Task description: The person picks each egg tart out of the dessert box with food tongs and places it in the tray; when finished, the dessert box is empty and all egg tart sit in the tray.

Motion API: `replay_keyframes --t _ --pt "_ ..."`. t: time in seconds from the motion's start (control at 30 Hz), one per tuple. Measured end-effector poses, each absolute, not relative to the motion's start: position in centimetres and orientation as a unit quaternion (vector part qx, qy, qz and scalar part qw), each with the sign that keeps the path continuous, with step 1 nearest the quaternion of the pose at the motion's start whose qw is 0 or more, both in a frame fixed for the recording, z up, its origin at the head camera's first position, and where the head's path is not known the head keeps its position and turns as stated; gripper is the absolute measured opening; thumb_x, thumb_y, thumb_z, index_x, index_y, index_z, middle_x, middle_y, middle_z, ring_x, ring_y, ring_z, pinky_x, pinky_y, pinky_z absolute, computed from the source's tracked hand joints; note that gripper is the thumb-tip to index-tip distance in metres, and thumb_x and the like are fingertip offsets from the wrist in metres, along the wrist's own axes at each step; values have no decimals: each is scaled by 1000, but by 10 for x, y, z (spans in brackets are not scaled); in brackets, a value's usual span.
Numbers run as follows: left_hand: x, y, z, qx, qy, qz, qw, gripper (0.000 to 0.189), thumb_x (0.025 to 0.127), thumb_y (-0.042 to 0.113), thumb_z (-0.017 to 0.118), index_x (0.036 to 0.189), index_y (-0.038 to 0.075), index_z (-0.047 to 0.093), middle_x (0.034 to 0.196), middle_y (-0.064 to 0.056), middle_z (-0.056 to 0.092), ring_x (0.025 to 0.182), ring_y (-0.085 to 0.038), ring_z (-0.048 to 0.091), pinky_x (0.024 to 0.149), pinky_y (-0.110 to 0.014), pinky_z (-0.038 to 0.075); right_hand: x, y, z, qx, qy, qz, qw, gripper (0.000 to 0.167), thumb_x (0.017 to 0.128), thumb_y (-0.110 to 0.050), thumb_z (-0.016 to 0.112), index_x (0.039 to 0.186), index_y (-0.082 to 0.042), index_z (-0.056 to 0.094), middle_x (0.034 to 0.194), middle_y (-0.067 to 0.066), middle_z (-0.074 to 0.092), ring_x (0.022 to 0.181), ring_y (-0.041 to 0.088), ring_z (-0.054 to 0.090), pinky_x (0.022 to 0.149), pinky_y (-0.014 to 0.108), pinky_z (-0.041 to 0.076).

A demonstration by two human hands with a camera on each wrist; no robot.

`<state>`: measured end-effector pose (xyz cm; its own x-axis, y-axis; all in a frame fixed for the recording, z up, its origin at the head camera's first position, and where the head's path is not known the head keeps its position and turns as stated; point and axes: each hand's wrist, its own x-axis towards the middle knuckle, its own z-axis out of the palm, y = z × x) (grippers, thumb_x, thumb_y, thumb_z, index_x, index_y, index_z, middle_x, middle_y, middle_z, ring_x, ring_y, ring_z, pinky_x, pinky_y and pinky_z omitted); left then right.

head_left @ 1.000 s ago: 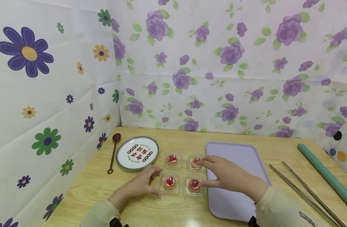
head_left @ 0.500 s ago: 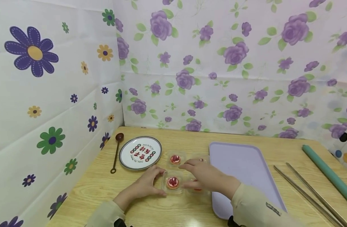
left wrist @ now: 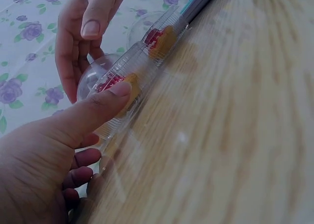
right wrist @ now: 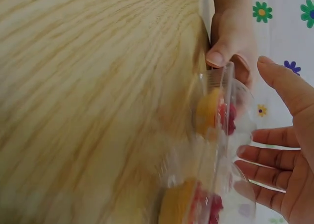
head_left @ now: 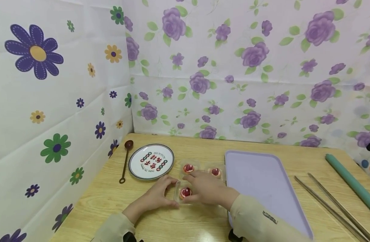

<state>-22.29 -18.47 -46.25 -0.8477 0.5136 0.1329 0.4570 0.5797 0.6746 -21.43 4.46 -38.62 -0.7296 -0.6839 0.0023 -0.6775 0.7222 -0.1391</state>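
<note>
Head view: the clear tart box (head_left: 200, 178) lies on the table (head_left: 97, 198) just left of the lilac tray (head_left: 263, 181). The left hand (head_left: 156, 195) pinches its left edge; the right hand (head_left: 207, 188) spreads loosely over it.

Left wrist view: the thumb (left wrist: 93, 111) presses the box rim.

Right wrist view: the fingers (right wrist: 274, 150) stay open around the domes.

Head overview; two close wrist views

Tabletop (head_left: 203, 148) looks like pale wood-grain laminate w/ a soft sheen; the tart tray (head_left: 189, 183) is thin clear plastic, glossy, ribbed at the edges. Plate (head_left: 151, 161) is glossy white w/ printed logo, purple tray (head_left: 263, 181) smooth matt plastic, chopsticks (head_left: 333, 205) bare metal. Wall sheets (head_left: 248, 67) are thin, creased, printed w/ flowers.
</note>
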Motion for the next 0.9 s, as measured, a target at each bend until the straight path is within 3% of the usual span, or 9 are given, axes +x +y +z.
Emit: replay_keyframes --t 0.3,0.9 --pt "-222 -185 -464 279 887 367 11 72 67 43 84 125 13 55 109 0 53 95 -12 46 82 -23 44 -219 28 -394 -341 939 -39 19 98 69 -79 61 137 -9 52 139 9 55 127 30 53 105 52 43" --pt "-222 -181 -463 277 877 391 14 65 68 40 85 121 15 58 105 5 54 93 -10 48 81 -23 45 -224 29 -399 -362 930 -58 2 86 72 -71 66 131 -9 59 134 6 59 126 27 54 107 45 44"
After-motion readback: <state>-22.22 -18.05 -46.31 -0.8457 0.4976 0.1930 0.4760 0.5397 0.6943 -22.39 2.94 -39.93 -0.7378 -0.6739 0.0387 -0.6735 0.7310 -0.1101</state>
